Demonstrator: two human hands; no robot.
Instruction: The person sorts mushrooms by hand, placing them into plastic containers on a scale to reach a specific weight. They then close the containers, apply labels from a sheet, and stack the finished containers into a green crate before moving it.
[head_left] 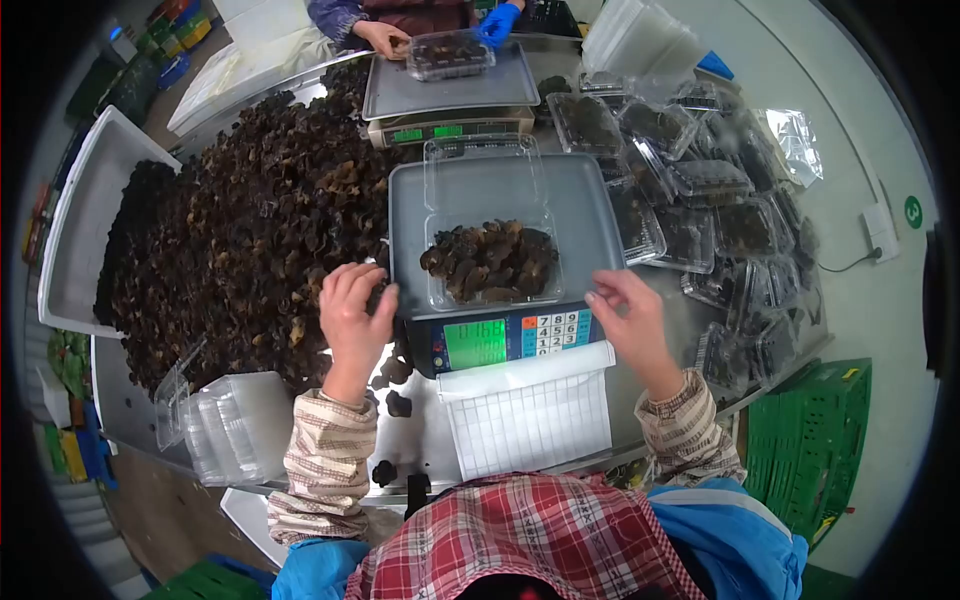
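Observation:
An open clear plastic clamshell box (432,295) stands on the grey pan of a digital scale (590,220), its lid tipped back. Dark brown wood ear mushrooms (490,260) fill the base. My left hand (355,315) is at the pan's left edge, beside the heap of mushrooms (270,210); its thumb is apart from the curved fingers, with a dark piece visible in the gap. By the pan's right front corner, my right hand (632,320) has loosely bent fingers and holds nothing visible. Green digits glow on the scale's display (475,343).
Filled clear boxes (710,180) are piled on the right. Nested boxes (235,425) stand front left, near a white foam bin (75,225). Across the table, a person with one blue glove (497,25) handles a filled box (450,57) on another scale. Green crates (805,430) stand right.

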